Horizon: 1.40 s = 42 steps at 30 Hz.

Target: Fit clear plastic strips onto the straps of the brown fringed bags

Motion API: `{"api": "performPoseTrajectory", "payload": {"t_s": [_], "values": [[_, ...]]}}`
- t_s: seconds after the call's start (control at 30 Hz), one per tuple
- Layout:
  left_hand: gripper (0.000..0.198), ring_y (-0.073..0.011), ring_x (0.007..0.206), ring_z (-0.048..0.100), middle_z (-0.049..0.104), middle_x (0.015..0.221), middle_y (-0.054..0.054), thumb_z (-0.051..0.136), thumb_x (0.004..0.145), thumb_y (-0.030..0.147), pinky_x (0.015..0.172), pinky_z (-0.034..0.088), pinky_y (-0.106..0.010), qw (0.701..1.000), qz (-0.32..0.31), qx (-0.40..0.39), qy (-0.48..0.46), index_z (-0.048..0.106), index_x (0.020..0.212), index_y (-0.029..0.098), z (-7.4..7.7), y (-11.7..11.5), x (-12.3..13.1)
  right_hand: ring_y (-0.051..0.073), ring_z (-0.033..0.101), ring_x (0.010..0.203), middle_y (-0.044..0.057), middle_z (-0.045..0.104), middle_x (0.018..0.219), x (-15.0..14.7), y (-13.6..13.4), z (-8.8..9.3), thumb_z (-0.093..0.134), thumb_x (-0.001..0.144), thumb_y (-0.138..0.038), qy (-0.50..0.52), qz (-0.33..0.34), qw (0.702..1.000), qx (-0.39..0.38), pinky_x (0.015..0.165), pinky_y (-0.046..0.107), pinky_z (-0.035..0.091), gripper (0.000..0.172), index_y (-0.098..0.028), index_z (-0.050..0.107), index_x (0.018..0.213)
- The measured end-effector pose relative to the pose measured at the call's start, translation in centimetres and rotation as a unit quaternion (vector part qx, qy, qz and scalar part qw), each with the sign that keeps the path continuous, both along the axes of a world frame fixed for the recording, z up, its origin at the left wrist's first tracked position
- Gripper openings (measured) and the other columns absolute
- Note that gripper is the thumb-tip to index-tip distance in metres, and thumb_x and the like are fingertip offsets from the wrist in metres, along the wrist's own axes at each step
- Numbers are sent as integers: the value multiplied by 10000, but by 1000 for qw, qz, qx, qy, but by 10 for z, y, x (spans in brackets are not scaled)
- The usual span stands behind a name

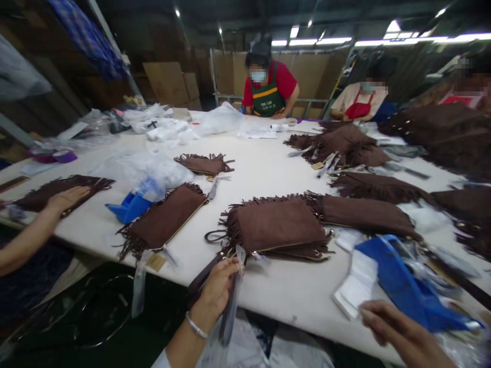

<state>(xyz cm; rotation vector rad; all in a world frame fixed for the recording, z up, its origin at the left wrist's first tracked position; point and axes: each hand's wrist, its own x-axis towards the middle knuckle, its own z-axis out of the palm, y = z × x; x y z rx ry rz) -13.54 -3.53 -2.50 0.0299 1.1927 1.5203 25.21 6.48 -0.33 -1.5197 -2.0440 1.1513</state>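
Note:
My left hand (pixel 220 283) pinches a plastic-sleeved strap (pixel 232 301) at the table's near edge; the strap hangs down past the edge. Just beyond it lies a brown fringed bag (pixel 282 225) with a gold zipper, stacked on another. My right hand (pixel 402 327) is at the lower right, fingers apart and slightly bent, with nothing visible in them. Its fingertips are beside a stack of small white sheets (pixel 358 281); whether they touch it I cannot tell. Behind that hand is a blue bin (pixel 402 286) with small items inside.
More brown fringed bags lie around the white table (pixel 264 174), piled at the right (pixel 345 138). At left, a co-worker's hand (pixel 69 199) rests on a bag near another blue bin (pixel 130 207). Clear plastic bags (pixel 169 128) are heaped at the back. Several people work across the table.

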Motion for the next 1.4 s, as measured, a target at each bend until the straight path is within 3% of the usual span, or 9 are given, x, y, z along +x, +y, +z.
{"api": "performPoseTrajectory", "payload": {"t_s": [0.1,0.17,0.23,0.33,0.57,0.8,1.0,1.17,1.4], "values": [[236,-113,570,607,663,674,-28,757,619,111,542,472,-197,1000,-6,7,-4,627,815,132,0,3,3,170,549,595,26,600,694,-112,-19,7,570,819,-478,135,75,982,-106,567,289,481,278,-224,654,892],[248,-111,570,603,660,671,-22,764,612,122,548,464,-198,1000,-15,13,-6,624,817,135,1,2,2,141,522,588,19,611,731,-175,-21,8,591,816,-438,198,110,965,-133,558,265,460,255,-199,645,886],[247,-107,569,596,654,660,-14,762,615,133,555,452,-197,1000,-24,15,-4,619,817,138,2,0,0,120,506,570,5,610,725,-219,-19,6,597,814,-386,241,137,951,-140,541,243,441,209,-189,643,865],[238,-115,578,595,658,667,-16,753,637,168,568,438,-209,999,-38,29,24,613,828,140,1,-1,-3,107,505,558,-12,606,705,-253,-17,-1,562,823,-281,254,173,943,-127,529,222,423,134,-188,655,850],[185,-143,642,608,676,695,-27,726,650,167,625,440,-237,983,-17,24,181,604,787,141,-2,2,-4,116,530,553,-13,633,723,-268,-23,-4,452,835,-143,162,192,968,-24,533,218,409,227,-210,662,890],[111,-185,720,643,695,766,-54,618,693,133,691,477,-277,960,-29,39,276,624,803,143,-7,1,-5,163,620,730,12,691,831,-275,-29,5,449,854,-122,88,194,974,73,646,241,424,233,-223,654,899],[172,-207,812,643,692,849,-65,584,700,115,752,477,-301,958,-34,46,280,627,862,153,-15,-3,-5,185,644,805,21,706,869,-280,-32,6,447,897,-168,19,191,975,109,694,253,418,218,-227,657,914],[216,-222,879,637,703,930,-91,614,743,175,812,467,-321,968,-32,57,242,657,953,150,-11,-10,-3,178,650,812,17,709,881,-282,-33,7,428,914,-165,-24,188,974,121,694,243,408,231,-230,649,934],[208,-178,729,602,709,806,-77,638,775,311,675,428,-269,970,1,7,245,701,862,134,-11,-4,0,173,644,793,21,701,874,-281,-33,12,419,929,-165,-75,201,966,147,687,245,391,228,-229,636,903]]}}
